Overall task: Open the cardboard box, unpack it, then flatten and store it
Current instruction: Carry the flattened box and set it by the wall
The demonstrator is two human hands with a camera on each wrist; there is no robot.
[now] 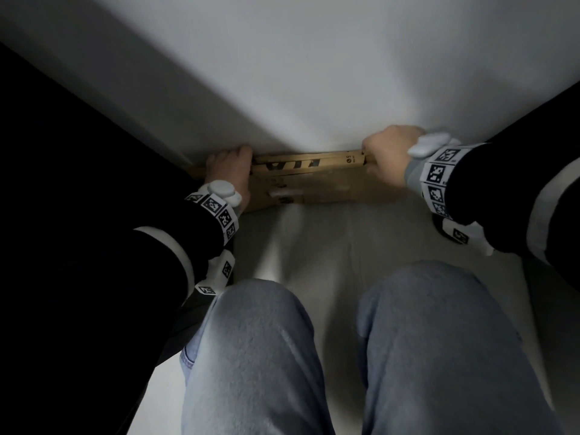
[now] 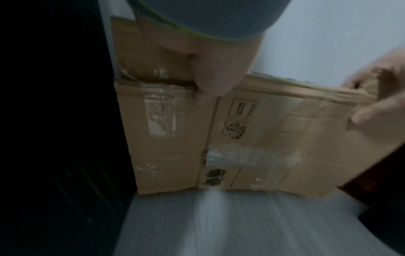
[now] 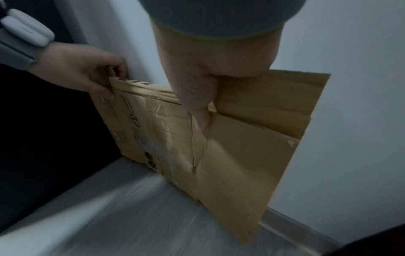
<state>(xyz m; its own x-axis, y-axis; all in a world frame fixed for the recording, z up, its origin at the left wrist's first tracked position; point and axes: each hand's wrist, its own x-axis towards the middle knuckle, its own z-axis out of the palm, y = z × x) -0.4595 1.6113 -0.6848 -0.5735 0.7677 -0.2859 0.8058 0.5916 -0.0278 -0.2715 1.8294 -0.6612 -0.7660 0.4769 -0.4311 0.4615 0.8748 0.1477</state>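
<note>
The flattened cardboard box (image 1: 310, 183) stands upright on its lower edge against the white wall, with torn tape and printed symbols on its near face (image 2: 241, 138). My left hand (image 1: 230, 164) grips its top edge at the left end, fingers curled over the far side and thumb on the near face. My right hand (image 1: 387, 155) grips the top edge at the right end in the same way. In the right wrist view the box (image 3: 230, 155) reaches down to the floor, the right hand (image 3: 197, 86) pinches its top, and the left hand (image 3: 92, 76) holds the far corner.
A white wall (image 1: 314, 73) rises directly behind the box, with a baseboard (image 3: 295, 230) at its foot. A dark piece of furniture (image 1: 62, 183) stands at the left, close to the box's left end. Grey floor (image 1: 314, 246) lies in front; my knees (image 1: 251, 340) are below.
</note>
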